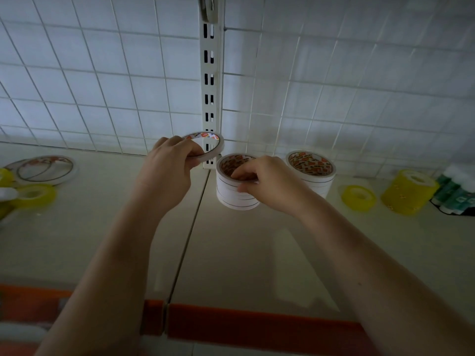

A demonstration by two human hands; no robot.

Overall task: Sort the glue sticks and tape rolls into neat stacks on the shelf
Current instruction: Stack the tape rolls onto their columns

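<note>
Where right hand [267, 183] fingers [241, 173] curl, tape stack [236, 194] rim hides.

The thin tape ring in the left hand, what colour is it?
White, with red-orange print inside the thin tape ring, held by the left hand; head view.

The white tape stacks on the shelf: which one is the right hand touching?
The nearer stack, right of the upright post. The right hand rests fingers on its top; the other stack stands untouched behind.

- Glue sticks [456, 191] cut off by right edge, labels blurred.
- Yellow rolls [30, 195] at left edge blurred, perhaps partly cut off.
</note>
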